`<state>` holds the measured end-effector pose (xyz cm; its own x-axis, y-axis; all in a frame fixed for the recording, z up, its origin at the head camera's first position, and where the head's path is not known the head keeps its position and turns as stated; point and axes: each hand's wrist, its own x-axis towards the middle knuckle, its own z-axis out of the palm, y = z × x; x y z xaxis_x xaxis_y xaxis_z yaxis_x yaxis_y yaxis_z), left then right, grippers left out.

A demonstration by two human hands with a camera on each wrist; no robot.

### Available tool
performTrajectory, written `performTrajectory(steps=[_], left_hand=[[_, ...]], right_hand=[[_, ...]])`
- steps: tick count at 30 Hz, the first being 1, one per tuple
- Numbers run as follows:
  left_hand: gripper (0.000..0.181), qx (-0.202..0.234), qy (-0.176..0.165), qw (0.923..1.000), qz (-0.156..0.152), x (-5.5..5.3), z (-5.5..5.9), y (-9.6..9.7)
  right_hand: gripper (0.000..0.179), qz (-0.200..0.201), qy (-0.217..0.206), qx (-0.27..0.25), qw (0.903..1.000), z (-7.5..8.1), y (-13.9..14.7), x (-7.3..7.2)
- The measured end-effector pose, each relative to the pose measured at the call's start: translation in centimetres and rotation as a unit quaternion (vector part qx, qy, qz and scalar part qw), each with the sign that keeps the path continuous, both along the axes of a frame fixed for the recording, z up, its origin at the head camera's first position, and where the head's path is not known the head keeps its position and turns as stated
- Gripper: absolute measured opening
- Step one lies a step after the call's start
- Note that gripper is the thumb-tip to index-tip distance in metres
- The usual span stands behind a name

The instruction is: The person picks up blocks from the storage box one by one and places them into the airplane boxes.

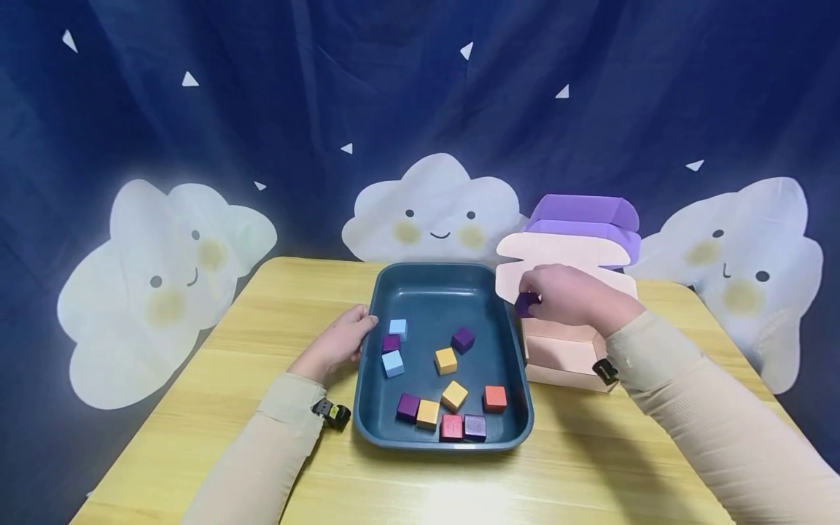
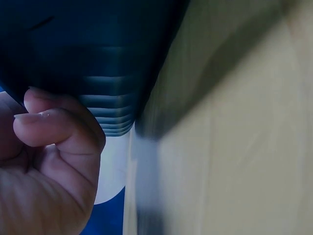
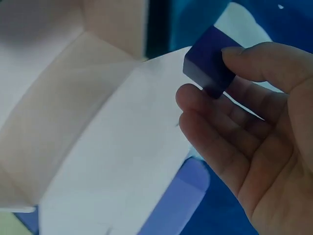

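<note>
My right hand [image 1: 569, 295] pinches a dark purple cube [image 1: 527, 305] between thumb and fingers, above the open cardboard box [image 1: 558, 374] beside the tray. In the right wrist view the same cube [image 3: 210, 61] is tilted, and the box's pale inside lies to the left of it. My left hand [image 1: 337, 340] grips the left rim of the dark teal tray [image 1: 440, 275]; its curled fingers [image 2: 54, 127] show against the tray's outer wall in the left wrist view. Inside the tray lie several cubes: light blue [image 1: 393, 364], purple [image 1: 462, 340], yellow [image 1: 446, 361] and red [image 1: 451, 428].
The box's lid [image 1: 564, 250] stands raised at the back, pale inside, with a purple flap [image 1: 584, 211] behind it. Everything stands on a light wooden table [image 1: 216, 394]. Behind it hangs a dark blue curtain [image 1: 394, 87] with clouds on it.
</note>
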<state>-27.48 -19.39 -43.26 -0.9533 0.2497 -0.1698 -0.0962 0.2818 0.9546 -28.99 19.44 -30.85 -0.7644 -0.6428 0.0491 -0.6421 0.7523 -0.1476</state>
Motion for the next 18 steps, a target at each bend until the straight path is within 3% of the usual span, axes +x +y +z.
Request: performTrajectory(steps=[11, 18], left_hand=[[0.022, -0.005, -0.006, 1.0000, 0.003, -0.3, -0.2, -0.1], [0.023, -0.008, 0.006, 0.9999, 0.000, 0.0, -0.1, -0.1]], right_hand=[[0.013, -0.086, 0.001, 0.025, 0.9960, -3.2, 2.1, 0.5], [0.015, -0.111, -0.011, 0.057, 0.9921, -4.8, 1.8, 0.8]])
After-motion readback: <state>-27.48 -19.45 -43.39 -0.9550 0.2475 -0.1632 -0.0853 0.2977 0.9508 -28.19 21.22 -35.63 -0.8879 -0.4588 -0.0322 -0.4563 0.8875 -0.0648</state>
